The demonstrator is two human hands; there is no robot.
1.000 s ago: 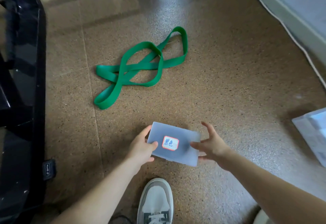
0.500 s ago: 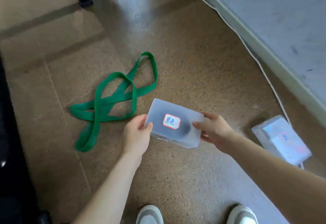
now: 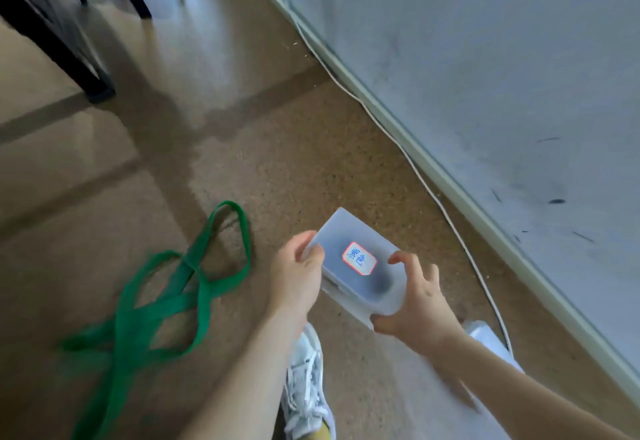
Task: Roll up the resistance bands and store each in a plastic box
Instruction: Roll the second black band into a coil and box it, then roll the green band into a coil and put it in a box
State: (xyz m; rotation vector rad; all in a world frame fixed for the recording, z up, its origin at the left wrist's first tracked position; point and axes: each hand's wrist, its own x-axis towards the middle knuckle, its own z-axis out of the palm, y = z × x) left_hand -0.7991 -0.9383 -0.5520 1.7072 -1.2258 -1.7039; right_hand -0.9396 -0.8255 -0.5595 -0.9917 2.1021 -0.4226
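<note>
Legs of black furniture [image 3: 69, 52] are seen at the upper left of the frame. At the lower left, a flat green resistance band [image 3: 204, 301] is spread unrolled in loose loops on the speckled brown floor [image 3: 277, 162]. At centre, a frosted plastic box with a red-bordered label [image 3: 346, 278] is held between both hands: its left edge is gripped by the left hand [image 3: 294, 277], its near right corner by the curled fingers of the right hand [image 3: 419, 304]. A thin white cable [image 3: 450, 225] is laid along the wall at the right.
</note>
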